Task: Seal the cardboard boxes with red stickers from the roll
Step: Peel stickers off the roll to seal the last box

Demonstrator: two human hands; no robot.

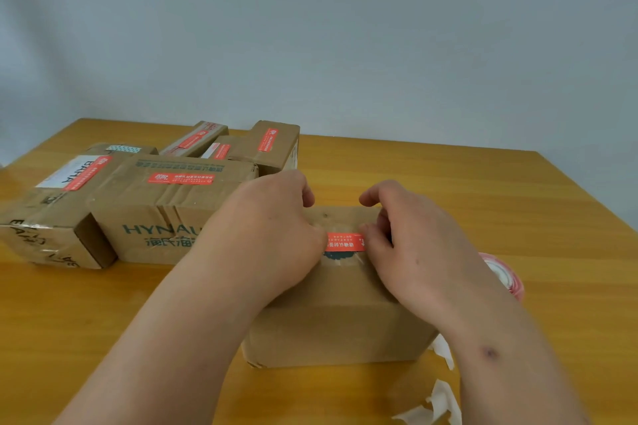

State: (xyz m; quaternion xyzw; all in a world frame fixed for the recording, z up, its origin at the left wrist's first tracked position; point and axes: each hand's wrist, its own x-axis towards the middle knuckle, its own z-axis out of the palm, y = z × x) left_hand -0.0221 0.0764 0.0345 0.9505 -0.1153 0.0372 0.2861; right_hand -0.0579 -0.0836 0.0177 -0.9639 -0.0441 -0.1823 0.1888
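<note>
A brown cardboard box point(340, 321) lies on the table in front of me. A red sticker point(345, 241) with white print lies across its top. My left hand point(276, 228) covers the sticker's left end, fingers curled down onto it. My right hand point(404, 245) is at the right end, fingertips pinching or pressing that end. The red-and-white sticker roll point(507, 274) stands just right of the box, mostly hidden behind my right wrist.
Several cardboard boxes with red stickers on top are grouped at the back left; the nearest is the HYNAUT box point(165, 214). White backing-paper scraps point(440, 397) lie near the front right. The wooden table point(483, 190) ends at a grey wall.
</note>
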